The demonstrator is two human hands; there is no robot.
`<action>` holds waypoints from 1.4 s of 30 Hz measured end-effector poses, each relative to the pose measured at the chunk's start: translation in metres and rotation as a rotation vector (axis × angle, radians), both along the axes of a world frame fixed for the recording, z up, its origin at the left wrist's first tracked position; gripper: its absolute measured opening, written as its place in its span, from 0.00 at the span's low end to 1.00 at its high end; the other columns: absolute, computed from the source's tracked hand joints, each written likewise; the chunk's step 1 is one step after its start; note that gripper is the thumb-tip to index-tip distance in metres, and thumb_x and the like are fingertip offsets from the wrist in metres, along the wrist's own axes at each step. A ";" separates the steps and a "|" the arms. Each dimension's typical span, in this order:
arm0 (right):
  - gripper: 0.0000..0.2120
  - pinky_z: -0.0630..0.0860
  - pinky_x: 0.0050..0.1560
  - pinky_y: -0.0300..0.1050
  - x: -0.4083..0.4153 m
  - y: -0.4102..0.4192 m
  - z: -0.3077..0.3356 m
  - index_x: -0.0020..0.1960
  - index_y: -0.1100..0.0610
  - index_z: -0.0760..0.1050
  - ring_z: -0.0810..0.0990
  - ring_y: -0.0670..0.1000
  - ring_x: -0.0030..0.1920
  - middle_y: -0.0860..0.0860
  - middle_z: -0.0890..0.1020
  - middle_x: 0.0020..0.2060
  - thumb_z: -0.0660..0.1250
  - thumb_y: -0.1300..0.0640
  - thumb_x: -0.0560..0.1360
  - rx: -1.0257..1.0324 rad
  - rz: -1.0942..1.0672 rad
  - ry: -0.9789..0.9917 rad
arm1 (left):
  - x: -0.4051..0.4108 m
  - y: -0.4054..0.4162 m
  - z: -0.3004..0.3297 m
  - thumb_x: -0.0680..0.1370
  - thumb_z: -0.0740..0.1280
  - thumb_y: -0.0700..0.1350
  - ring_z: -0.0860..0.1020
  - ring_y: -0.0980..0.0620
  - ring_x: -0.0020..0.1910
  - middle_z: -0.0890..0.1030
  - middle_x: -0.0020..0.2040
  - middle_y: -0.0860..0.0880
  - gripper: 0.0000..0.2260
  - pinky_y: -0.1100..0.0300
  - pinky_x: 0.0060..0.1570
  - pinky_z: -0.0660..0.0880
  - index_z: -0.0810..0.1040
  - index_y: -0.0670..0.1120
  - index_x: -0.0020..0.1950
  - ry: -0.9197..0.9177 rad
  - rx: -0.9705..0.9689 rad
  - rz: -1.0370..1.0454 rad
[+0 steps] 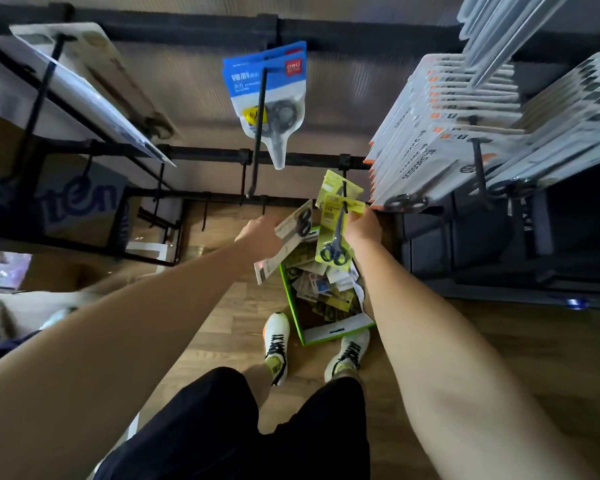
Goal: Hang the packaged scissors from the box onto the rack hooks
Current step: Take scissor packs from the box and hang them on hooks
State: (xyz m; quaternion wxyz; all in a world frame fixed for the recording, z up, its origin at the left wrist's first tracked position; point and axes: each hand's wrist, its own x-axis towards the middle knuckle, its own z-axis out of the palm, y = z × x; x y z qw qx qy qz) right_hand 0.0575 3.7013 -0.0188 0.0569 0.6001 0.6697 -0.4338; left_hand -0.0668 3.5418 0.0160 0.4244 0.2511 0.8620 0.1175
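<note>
Two yellow scissor packs [338, 216] at one rack hook [344, 188]; right hand [362, 226] grips front pack. Left hand [262, 233] holds one grey pack [284, 240]. Green box [338, 330] on floor [222, 341], packs inside. Two blue packs [267, 95] hang above.

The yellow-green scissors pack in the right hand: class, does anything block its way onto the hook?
Nothing visible blocks it. The right hand holds the yellow-green pack at the hook, where one like pack hangs behind. The left hand holds a white pack off to the side.
</note>
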 end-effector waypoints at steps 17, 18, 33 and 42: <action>0.24 0.72 0.60 0.49 0.004 0.001 -0.039 0.71 0.62 0.65 0.75 0.60 0.66 0.59 0.75 0.67 0.61 0.48 0.82 -0.016 -0.133 0.059 | -0.002 -0.009 -0.033 0.75 0.63 0.36 0.77 0.50 0.39 0.79 0.51 0.46 0.17 0.62 0.27 0.70 0.75 0.48 0.63 -0.001 0.117 0.068; 0.24 0.72 0.59 0.49 0.009 -0.004 -0.038 0.70 0.62 0.66 0.75 0.60 0.65 0.60 0.75 0.66 0.62 0.48 0.81 -0.027 -0.123 0.057 | -0.001 -0.011 -0.031 0.76 0.63 0.36 0.77 0.50 0.38 0.78 0.51 0.47 0.18 0.62 0.27 0.70 0.75 0.49 0.64 -0.003 0.116 0.068; 0.28 0.74 0.59 0.47 0.071 -0.055 0.016 0.70 0.58 0.68 0.77 0.56 0.63 0.54 0.78 0.63 0.73 0.54 0.74 -0.068 0.107 0.093 | 0.008 -0.018 0.029 0.73 0.72 0.40 0.79 0.47 0.46 0.80 0.56 0.44 0.21 0.55 0.44 0.78 0.77 0.47 0.65 -0.181 0.116 -0.258; 0.24 0.73 0.52 0.44 0.091 -0.031 0.074 0.64 0.62 0.71 0.78 0.58 0.60 0.58 0.77 0.61 0.74 0.56 0.72 0.137 0.112 -0.058 | 0.036 0.023 0.078 0.75 0.71 0.40 0.72 0.47 0.67 0.74 0.69 0.46 0.24 0.58 0.64 0.67 0.72 0.43 0.71 -0.034 0.109 -0.523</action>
